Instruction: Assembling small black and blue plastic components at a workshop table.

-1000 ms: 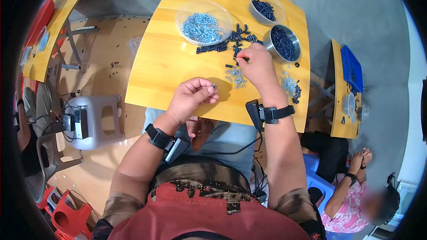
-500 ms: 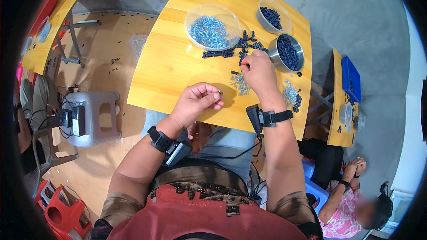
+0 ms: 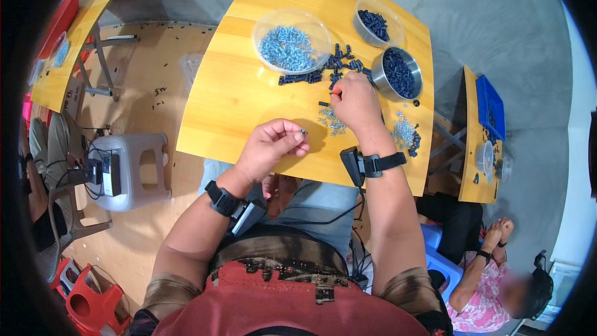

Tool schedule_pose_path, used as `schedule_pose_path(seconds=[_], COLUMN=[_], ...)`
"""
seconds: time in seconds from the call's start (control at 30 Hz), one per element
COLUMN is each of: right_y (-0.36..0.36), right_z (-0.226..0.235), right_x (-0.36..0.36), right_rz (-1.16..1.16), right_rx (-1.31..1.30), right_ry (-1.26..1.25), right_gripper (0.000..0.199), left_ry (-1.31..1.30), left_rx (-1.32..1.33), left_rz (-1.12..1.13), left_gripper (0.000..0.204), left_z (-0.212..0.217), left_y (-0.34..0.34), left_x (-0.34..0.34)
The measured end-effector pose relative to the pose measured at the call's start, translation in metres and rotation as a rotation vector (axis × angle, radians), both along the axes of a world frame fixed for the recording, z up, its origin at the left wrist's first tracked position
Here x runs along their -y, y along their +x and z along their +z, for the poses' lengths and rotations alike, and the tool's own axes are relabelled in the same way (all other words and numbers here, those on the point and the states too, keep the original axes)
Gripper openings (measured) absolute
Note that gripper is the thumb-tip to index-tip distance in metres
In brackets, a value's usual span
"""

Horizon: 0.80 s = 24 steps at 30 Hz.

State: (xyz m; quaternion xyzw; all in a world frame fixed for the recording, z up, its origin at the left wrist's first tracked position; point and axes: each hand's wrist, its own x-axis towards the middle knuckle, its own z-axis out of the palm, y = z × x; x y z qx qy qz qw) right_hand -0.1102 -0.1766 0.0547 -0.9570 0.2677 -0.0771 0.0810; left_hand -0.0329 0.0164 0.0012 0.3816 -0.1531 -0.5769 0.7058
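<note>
Above the table's near edge, my left hand (image 3: 273, 144) is closed, pinching a small dark piece (image 3: 303, 131) between thumb and forefinger. My right hand (image 3: 356, 104) reaches over the table with its fingers pinched together; what they hold, if anything, is too small to make out. Just beyond it, loose black plastic pieces (image 3: 339, 62) lie scattered. A small heap of silvery screw-like parts (image 3: 331, 118) lies between my hands, partly beside the right wrist. Another heap of silvery parts (image 3: 405, 130) is right of that wrist.
On the yellow table (image 3: 230, 87) stand a clear tub (image 3: 256, 50) of bluish-silver parts, a metal bowl (image 3: 380, 81) and a clear tub (image 3: 398, 25), both with black pieces. A seated person (image 3: 479, 286) is at the right. At the left stands a white stool (image 3: 134, 168).
The view has shifted slightly. My right hand remains pinched near the black pieces, and my left still holds the small dark piece.
</note>
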Motion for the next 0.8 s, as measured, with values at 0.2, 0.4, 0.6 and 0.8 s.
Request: schedule_pose_path(seconds=[0.2,0.4,0.6,0.8], right_y=[-0.018,-0.044,-0.056,-0.067], right_z=[0.005,0.011,0.001,0.005], right_x=[-0.003,-0.043,-0.087,-0.096], right_rz=[0.003,0.018,-0.065,-0.047], right_rx=[0.161,0.371,0.408,0.497], right_ry=[0.028,0.324,0.662,0.647], right_gripper=[0.005,0.008,0.011,0.01], left_ry=[0.022,0.065,0.113,0.113], left_rx=[0.006,0.032,0.166,0.211], left_rz=[0.034,0.102,0.081,0.055], left_gripper=[0.009,0.01,0.012,0.014], left_z=[0.003,0.006,0.016,0.026], left_y=[-0.003,-0.008,-0.013,-0.026], left_x=[-0.001,0.003,0.001,-0.004])
